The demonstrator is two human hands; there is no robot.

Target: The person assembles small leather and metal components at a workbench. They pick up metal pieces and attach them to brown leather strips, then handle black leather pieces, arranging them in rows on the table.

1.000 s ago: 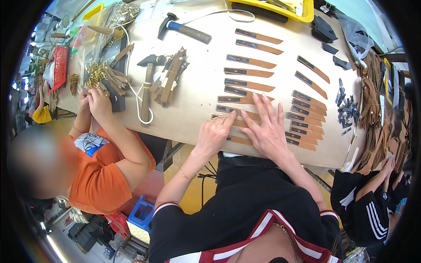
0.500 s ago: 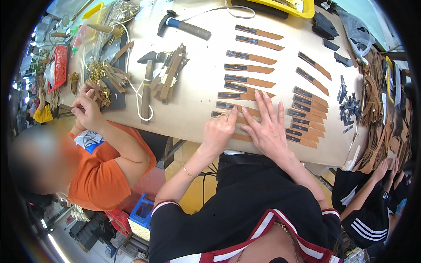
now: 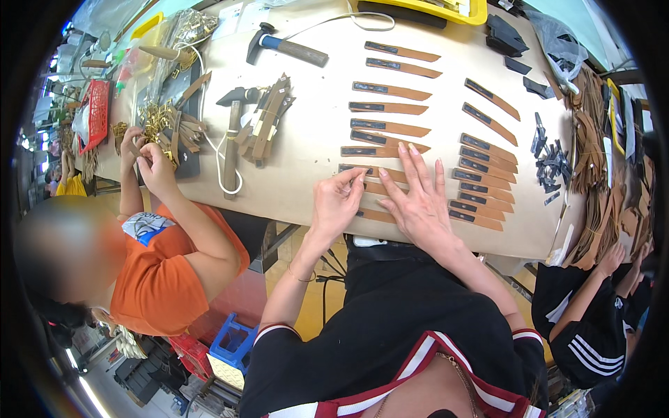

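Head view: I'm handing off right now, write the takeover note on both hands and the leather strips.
Left hand: fingertips pinching the end of a brown leather strip at the table's near edge.
Right hand: flat, fingers spread, pressing down strips beside it.
Done: rows of strips with dark ends laid out across the table, more at right.
Left: the strips under the hands look unfinished.
Nearby: hammer; a co-worker's hands on brass fittings.

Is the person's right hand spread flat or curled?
Spread flat: the right hand lies palm down, fingers fanned, over brown leather strips on the table.
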